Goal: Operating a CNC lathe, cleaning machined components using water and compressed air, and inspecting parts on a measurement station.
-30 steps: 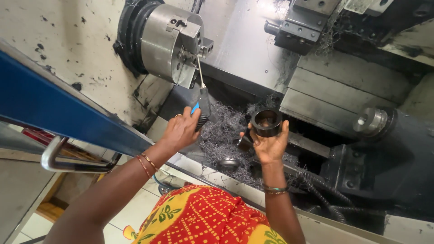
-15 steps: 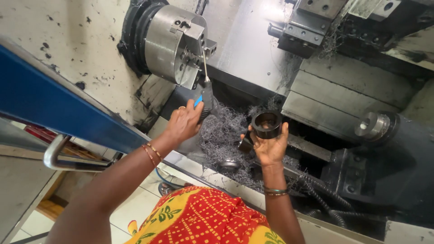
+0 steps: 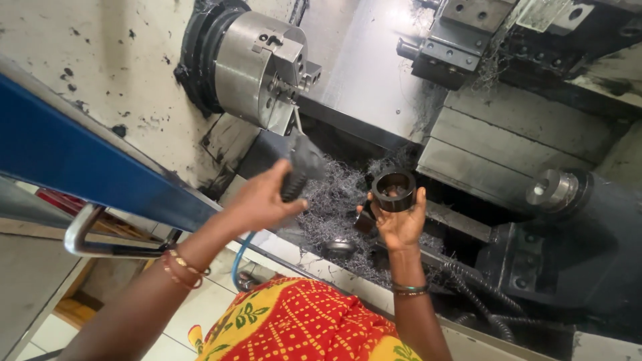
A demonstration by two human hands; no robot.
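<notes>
A black air gun [image 3: 302,170] is gripped in the left hand [image 3: 264,200], with the fingers clenched round its ribbed handle. Its thin metal nozzle is pointed up at the jaws of the steel chuck [image 3: 257,67], and the tip is seen just beside the chuck's face; whether it touches cannot be told. A blue hose [image 3: 239,257] is seen hanging below the left wrist.

A dark metal ring [image 3: 394,190] is held in the right hand [image 3: 399,220], cupped on the upturned fingertips with the thumb against its side, its opening turned toward the camera. The ring is held well apart from the chuck, over the bed of the lathe.

Below both hands a heap of grey swarf [image 3: 338,200] is spread across the bed, and a round metal part [image 3: 339,249] is seen lying in it near the front edge. The turret [image 3: 461,40] is set at the upper right. A blue door [image 3: 73,160] with a steel handle [image 3: 100,237] is seen at the left. Bangles are worn on both wrists
</notes>
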